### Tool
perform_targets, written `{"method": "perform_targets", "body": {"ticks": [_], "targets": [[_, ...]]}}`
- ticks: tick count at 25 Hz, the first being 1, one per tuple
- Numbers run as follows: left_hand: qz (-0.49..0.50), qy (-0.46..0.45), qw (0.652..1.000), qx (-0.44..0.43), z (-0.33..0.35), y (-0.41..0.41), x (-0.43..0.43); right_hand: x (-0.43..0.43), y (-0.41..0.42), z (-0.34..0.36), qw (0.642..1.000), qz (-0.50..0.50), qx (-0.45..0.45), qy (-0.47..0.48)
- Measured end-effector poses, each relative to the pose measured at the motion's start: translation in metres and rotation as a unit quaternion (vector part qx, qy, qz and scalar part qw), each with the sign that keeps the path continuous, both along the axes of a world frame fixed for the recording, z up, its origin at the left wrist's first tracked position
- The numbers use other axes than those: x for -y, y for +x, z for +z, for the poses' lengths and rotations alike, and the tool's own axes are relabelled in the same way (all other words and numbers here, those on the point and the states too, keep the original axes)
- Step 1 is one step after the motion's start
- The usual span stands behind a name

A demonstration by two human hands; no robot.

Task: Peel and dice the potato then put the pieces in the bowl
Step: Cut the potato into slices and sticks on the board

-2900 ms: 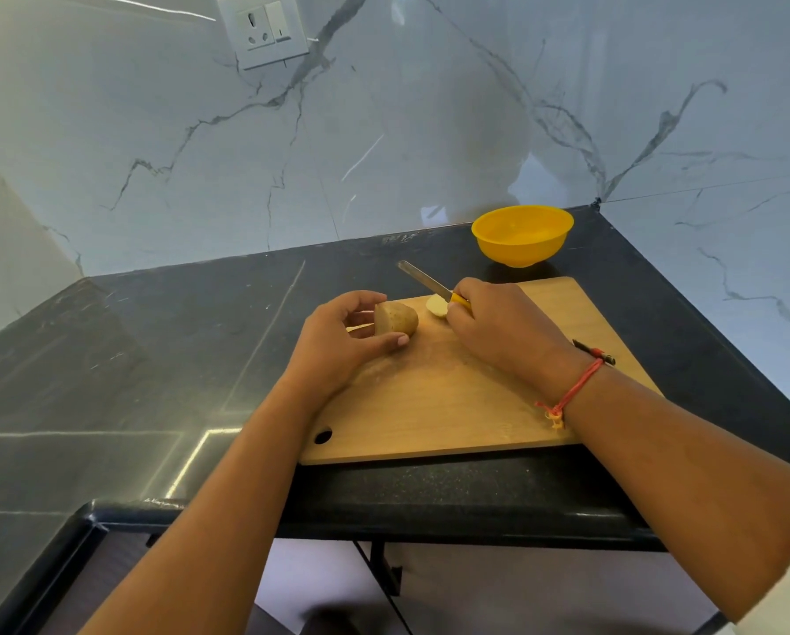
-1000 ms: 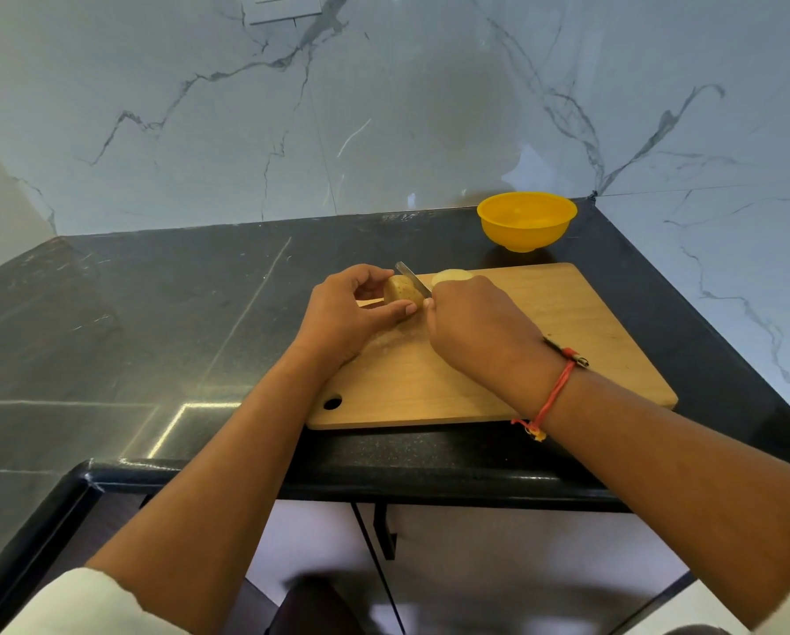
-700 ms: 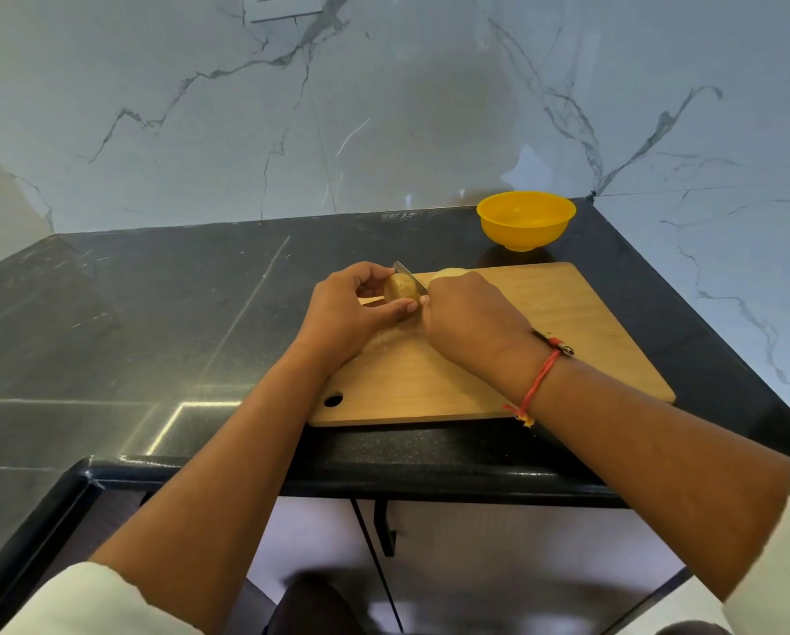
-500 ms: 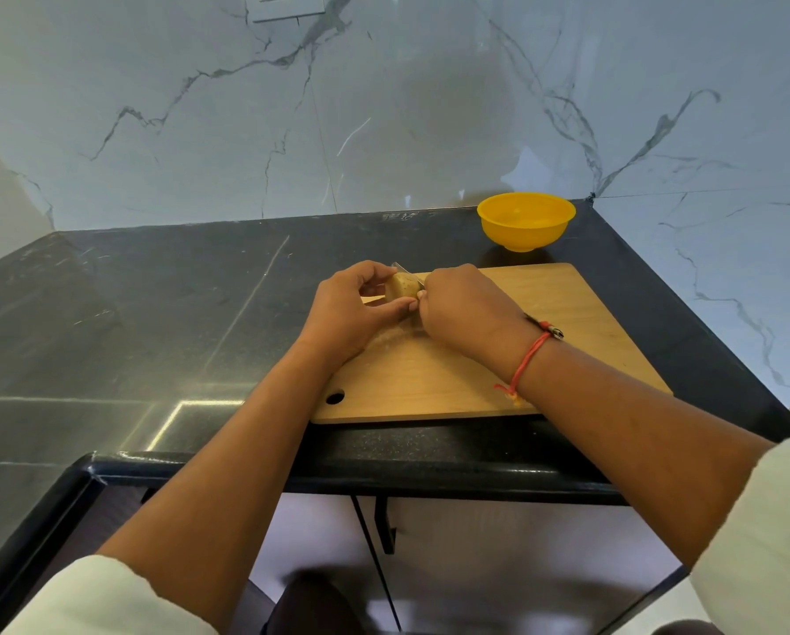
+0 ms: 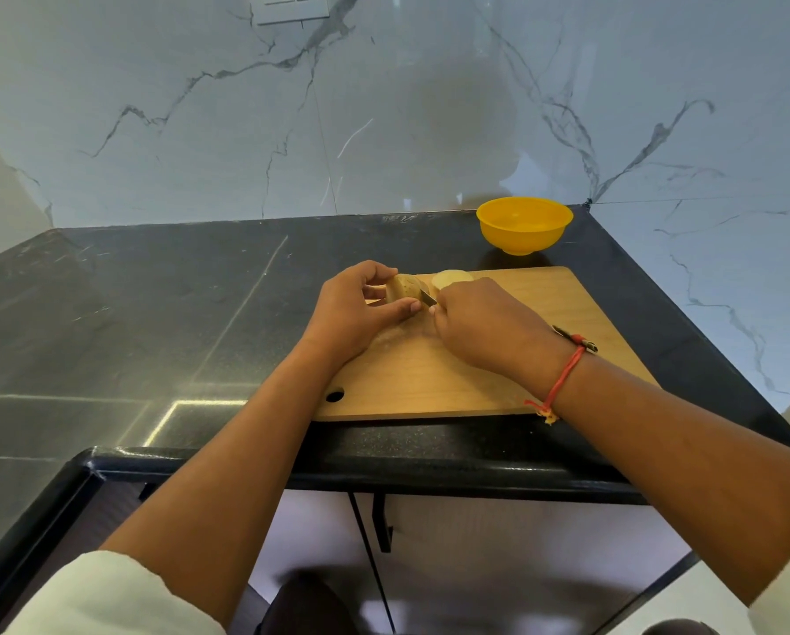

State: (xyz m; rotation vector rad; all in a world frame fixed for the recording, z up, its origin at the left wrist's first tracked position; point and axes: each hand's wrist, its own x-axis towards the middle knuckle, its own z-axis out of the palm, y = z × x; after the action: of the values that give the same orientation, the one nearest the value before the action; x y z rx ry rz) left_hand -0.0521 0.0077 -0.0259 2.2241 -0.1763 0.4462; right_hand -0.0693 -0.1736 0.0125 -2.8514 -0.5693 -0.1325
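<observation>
- Marble wall ran behind & to the R of the counter; socket plate was cut off by the top edge.
- Black counter carried everything.
- Wooden cutting board lay at the counter's front edge, hang-hole at its near-L corner.
- R hand was fisted round the knife; handle hidden in the fist, only a short bit of blade showed, touching the potato's R side.
- L hand was curled over the potato, thumb on the near side, fingers on the far side, pinning it at the board's far-L corner.
- Yellow bowl stood on the counter just beyond the board's far edge.
- Pale cut piece lay on the board just R of the potato, by the R knuckles.
- Red thread was tied round the R wrist.
</observation>
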Motion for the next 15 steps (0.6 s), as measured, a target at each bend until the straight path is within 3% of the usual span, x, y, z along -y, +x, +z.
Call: {"method": "perform_targets", "body": {"ticks": [15], "targets": [[0.001, -0.008, 1.0, -0.012, 0.001, 0.001, -0.002, -0.01, 0.01, 0.005, 1.0, -0.005, -0.006, 0.0]]}}
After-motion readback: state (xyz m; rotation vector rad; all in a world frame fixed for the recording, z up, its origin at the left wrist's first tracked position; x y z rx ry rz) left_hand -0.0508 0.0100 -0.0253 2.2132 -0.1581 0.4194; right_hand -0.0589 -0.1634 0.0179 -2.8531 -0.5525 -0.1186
